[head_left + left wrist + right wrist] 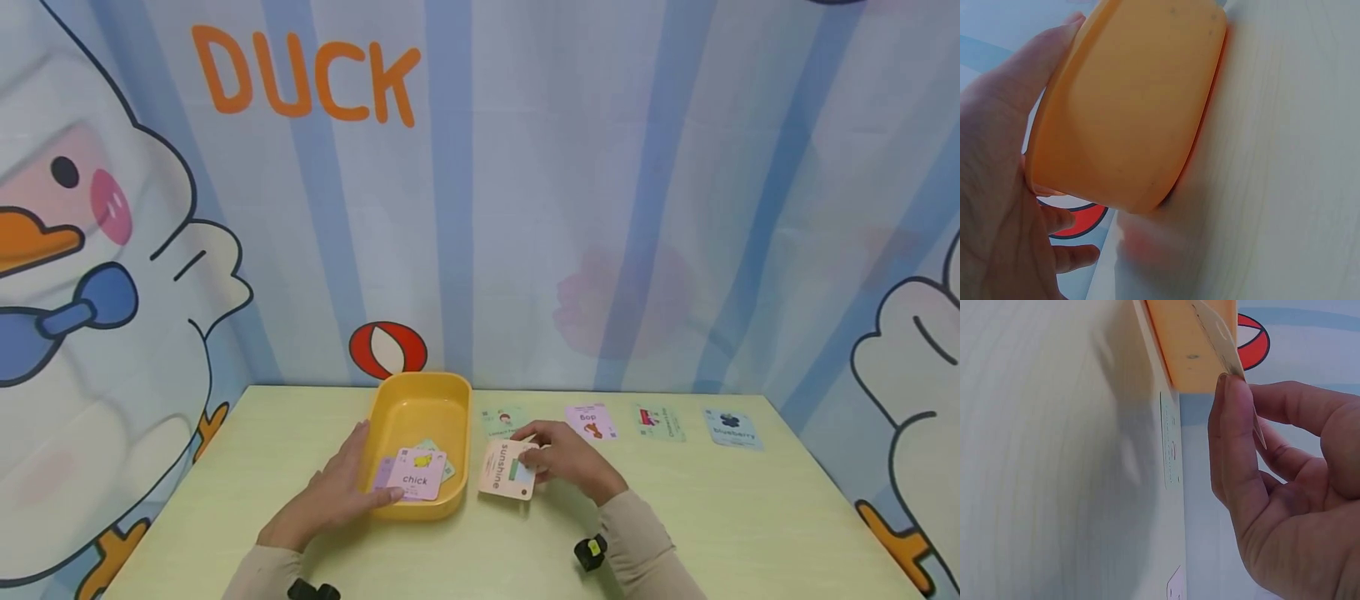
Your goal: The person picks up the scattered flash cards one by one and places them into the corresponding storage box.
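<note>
My left hand (337,483) grips the left side of a yellow plastic tray (459,417), thumb over its near rim and fingers along the outside. In the left wrist view the tray's outer wall (1129,112) fills the middle. A pink "chick" card (415,477) lies on top inside the tray, over a purple card (382,473) and a green card (448,470). Just right of the tray, my right hand (566,458) pinches a cream "sunshine" card (497,471) between thumb and fingers. The right wrist view shows that card edge-on, held above the table.
Along the table's back lie a green card (502,419) partly behind my right hand, a purple "dog" card (592,422), another green card (660,423) and a blue "blueberry" card (733,429). A striped duck-print curtain (517,208) hangs behind the pale table (750,517).
</note>
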Demonstrator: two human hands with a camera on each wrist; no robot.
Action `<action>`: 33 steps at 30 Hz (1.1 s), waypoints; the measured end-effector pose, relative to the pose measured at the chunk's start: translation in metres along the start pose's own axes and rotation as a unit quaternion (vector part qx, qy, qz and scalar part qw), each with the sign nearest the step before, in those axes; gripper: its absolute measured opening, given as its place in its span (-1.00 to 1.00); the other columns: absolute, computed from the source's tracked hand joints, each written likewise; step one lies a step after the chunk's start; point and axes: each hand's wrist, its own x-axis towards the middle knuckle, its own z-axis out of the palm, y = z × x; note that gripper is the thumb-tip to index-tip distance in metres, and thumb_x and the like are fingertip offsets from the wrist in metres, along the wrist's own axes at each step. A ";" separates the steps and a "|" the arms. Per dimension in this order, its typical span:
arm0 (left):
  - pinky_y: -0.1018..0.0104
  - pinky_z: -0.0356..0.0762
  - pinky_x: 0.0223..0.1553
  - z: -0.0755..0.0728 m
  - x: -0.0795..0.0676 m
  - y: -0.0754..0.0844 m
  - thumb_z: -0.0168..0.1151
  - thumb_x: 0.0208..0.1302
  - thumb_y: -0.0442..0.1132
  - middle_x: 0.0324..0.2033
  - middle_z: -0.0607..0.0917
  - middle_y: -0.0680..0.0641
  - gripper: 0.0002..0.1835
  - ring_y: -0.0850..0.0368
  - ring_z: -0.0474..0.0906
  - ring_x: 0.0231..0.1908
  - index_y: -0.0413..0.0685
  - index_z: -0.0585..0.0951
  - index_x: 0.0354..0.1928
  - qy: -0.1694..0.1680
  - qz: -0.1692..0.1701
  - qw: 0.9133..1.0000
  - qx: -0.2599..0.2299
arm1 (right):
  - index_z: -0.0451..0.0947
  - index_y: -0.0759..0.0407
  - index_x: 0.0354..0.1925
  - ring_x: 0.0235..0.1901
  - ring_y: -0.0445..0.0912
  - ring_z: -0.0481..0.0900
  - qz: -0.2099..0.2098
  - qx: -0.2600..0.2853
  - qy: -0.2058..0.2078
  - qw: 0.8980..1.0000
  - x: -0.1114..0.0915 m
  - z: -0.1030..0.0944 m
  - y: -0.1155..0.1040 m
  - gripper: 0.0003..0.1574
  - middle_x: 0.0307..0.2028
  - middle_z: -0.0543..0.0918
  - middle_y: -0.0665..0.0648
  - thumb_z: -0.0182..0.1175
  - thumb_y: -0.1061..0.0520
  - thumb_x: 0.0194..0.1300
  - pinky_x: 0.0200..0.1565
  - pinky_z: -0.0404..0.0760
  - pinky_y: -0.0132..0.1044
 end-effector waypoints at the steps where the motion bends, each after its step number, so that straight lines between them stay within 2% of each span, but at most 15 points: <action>1: -0.61 0.02 0.30 0.000 0.000 0.000 0.39 0.04 0.41 0.62 -0.11 -0.23 0.38 -0.35 -0.03 0.53 -0.04 -0.24 0.63 0.000 -0.001 1.000 0.000 | 0.57 0.25 0.16 -0.25 -0.05 0.65 0.001 0.002 0.003 1.000 0.000 0.000 -0.001 -0.62 -0.19 0.55 0.22 0.21 0.25 0.40 -0.19 0.75 -0.11; 14: -0.60 -0.01 0.32 -0.002 -0.004 0.001 0.39 0.07 0.40 0.61 -0.10 -0.25 0.37 -0.36 -0.01 0.53 -0.10 -0.22 0.63 -0.003 -0.005 1.000 0.000 | 0.55 0.23 0.21 -0.27 -0.06 0.57 -0.008 0.022 0.017 1.000 0.001 -0.002 -0.007 -0.60 -0.16 0.51 0.19 0.20 0.20 0.44 -0.16 0.74 -0.08; 21: -0.62 -0.02 0.31 -0.001 -0.002 0.002 0.39 0.05 0.40 0.62 -0.11 -0.23 0.38 -0.36 -0.03 0.53 -0.05 -0.24 0.63 -0.003 -0.007 1.000 -0.003 | 0.58 0.18 0.17 -0.22 -0.04 0.65 -0.006 0.021 0.018 1.000 0.004 -0.002 -0.009 -0.62 -0.12 0.60 0.21 0.22 0.17 0.42 -0.17 0.74 -0.12; 24: -0.62 -0.03 0.31 0.000 -0.002 0.002 0.39 0.05 0.40 0.62 -0.11 -0.22 0.38 -0.36 -0.03 0.54 -0.06 -0.24 0.63 -0.003 -0.009 1.000 -0.001 | 0.59 0.17 0.17 -0.20 -0.04 0.67 -0.007 0.022 0.020 1.000 0.007 -0.001 -0.010 -0.62 -0.05 0.61 0.22 0.22 0.17 0.41 -0.17 0.74 -0.13; 29: -0.61 -0.01 0.31 0.000 -0.002 0.002 0.38 0.04 0.41 0.62 -0.11 -0.22 0.38 -0.35 -0.03 0.54 -0.04 -0.25 0.63 -0.003 -0.009 1.000 0.002 | 0.59 0.16 0.17 -0.16 -0.03 0.67 -0.014 0.026 0.020 0.999 0.009 0.001 -0.012 -0.63 0.16 0.60 0.19 0.21 0.18 0.42 -0.16 0.74 -0.12; 33: -0.60 0.00 0.32 0.000 -0.002 0.001 0.39 0.03 0.41 0.62 -0.11 -0.22 0.39 -0.34 -0.02 0.53 -0.04 -0.24 0.63 -0.002 -0.008 1.000 -0.002 | 0.58 0.15 0.17 -0.15 -0.03 0.67 -0.016 0.023 0.023 0.999 0.009 0.002 -0.014 -0.62 0.09 0.62 0.20 0.20 0.17 0.42 -0.15 0.74 -0.13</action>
